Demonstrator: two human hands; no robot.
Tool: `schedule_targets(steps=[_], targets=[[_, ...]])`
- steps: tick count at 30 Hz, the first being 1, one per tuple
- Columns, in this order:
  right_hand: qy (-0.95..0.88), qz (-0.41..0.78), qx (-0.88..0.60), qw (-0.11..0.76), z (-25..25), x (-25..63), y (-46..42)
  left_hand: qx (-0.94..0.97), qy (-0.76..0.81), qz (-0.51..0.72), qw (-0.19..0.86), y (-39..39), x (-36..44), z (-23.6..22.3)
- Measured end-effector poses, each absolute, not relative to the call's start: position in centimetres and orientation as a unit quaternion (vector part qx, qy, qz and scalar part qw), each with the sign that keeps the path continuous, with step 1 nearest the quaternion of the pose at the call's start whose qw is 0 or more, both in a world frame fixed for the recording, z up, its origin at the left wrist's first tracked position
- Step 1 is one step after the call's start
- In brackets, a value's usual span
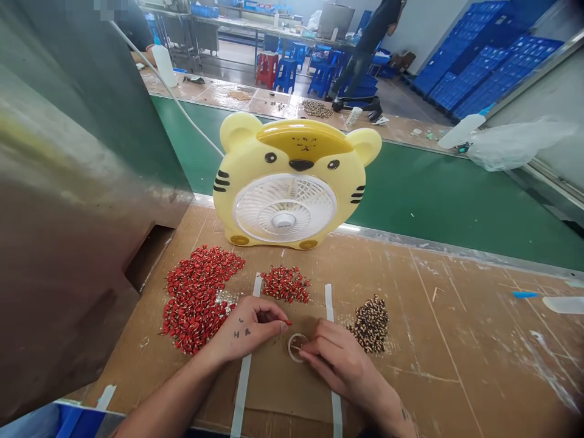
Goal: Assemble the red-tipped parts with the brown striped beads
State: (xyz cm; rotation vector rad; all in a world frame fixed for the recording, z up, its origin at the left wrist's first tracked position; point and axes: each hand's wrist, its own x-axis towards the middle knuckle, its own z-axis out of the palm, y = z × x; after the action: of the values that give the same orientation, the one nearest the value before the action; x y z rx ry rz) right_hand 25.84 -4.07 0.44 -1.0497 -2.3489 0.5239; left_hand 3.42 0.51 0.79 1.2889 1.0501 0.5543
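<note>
Between the thumb and forefinger of my left hand [249, 328] is a small red piece [287, 323], its tip just showing. My right hand [337, 353] has its fingers pinched together at the edge of a small clear round dish [291, 349]; what they grip, if anything, is too small to make out. Both hands are over a brown cardboard sheet [278, 389] taped down along two sides. A small heap of red pieces [286, 284] lies just beyond my hands. To the right is a pile of little black-and-tan pieces [371, 324].
A large pile of red pieces [196, 298] lies on the left. Behind stands a yellow animal-shaped fan [292, 182] against a green partition [433, 188]. A metal cabinet wall [82, 182] bounds the left side. Beyond are a plastic bag [502, 146], stools and people.
</note>
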Motion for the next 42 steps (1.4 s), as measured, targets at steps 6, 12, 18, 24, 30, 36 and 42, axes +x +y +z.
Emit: schedule_targets(steps=[6, 12, 18, 24, 30, 36, 42], targets=[[-0.873, 0.182, -0.388, 0.231, 0.7, 25.9, -4.1, 0.580, 0.456, 0.236, 0.632, 0.2, 3.5, 0.6], [-0.874, 0.176, -0.388, 0.234, 0.7, 25.9, -4.1, 0.576, 0.453, 0.228, 0.642, 0.3, 3.4, 0.6], [-0.871, 0.208, -0.377, 0.237, 0.7, 26.0, -3.9, 0.579, 0.447, 0.232, 0.642, 0.4, 3.5, 0.4], [-0.793, 0.288, -0.411, 0.345, 2.1, 27.1, -3.7, 0.572, 0.438, 0.225, 0.655, 0.3, 3.4, 0.3], [-0.750, 0.285, -0.453, 0.390, 3.0, 26.5, -3.3, 0.581, 0.447, 0.214, 0.645, 0.4, 3.6, 1.0], [-0.771, 0.269, -0.445, 0.369, 3.3, 25.7, -2.6, 0.581, 0.442, 0.221, 0.647, 0.3, 3.5, 0.6], [-0.784, 0.254, -0.445, 0.350, 3.4, 25.7, -2.5, 0.579, 0.435, 0.229, 0.651, 0.2, 3.6, 0.4]])
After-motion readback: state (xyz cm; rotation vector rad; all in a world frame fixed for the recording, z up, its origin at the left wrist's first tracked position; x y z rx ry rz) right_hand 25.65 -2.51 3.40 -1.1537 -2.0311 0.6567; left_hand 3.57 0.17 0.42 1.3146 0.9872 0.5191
